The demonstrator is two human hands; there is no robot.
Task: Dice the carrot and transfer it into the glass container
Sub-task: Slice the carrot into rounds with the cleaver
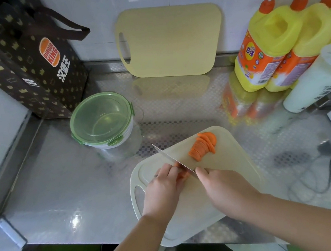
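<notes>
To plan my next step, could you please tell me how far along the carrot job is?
Done: carrot slices lie on the cutting board. In hand: left hand holds the remaining carrot, right hand grips the knife. Left: dicing, transfer; glass container is lidded, empty.

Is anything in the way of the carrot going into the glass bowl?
Yes. The green lid sits on the glass container, covering its opening, so the carrot slices on the cutting board cannot go in yet. Nothing else visible stands between them.
</notes>
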